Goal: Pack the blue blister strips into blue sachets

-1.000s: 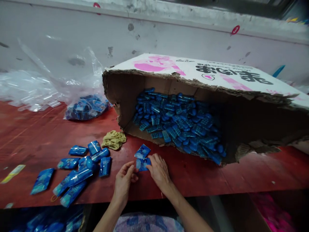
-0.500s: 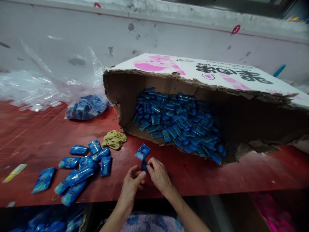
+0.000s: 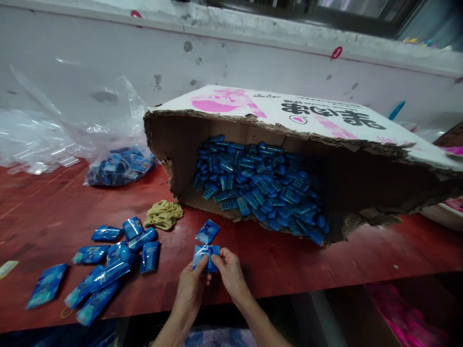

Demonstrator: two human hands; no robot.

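Note:
Both hands hold one blue printed packet (image 3: 206, 252) just above the front part of the table. My left hand (image 3: 191, 285) grips its lower left side, thumb on the face. My right hand (image 3: 229, 271) pinches its right side, thumb likewise on the front. Just beyond it a flat blue packet (image 3: 208, 232) lies on the red surface. To the left, several filled blue packets (image 3: 116, 253) form a loose pile. Past the hands, an open cardboard box (image 3: 220, 120) lies on its side with many small blue pieces (image 3: 253, 180) inside.
A crumpled yellow cloth (image 3: 163, 214) lies by the box's left corner. Behind it sits a clear bag of blue packets (image 3: 121, 166), with clear plastic sleeves (image 3: 36, 144) at its left. The red table (image 3: 289, 265) ends close in front of me; pink things (image 3: 408, 313) show below.
The packet between my hands has turned from a dark, narrow view to showing its printed face, and both thumbs now press on it. The whole view has shifted slightly.

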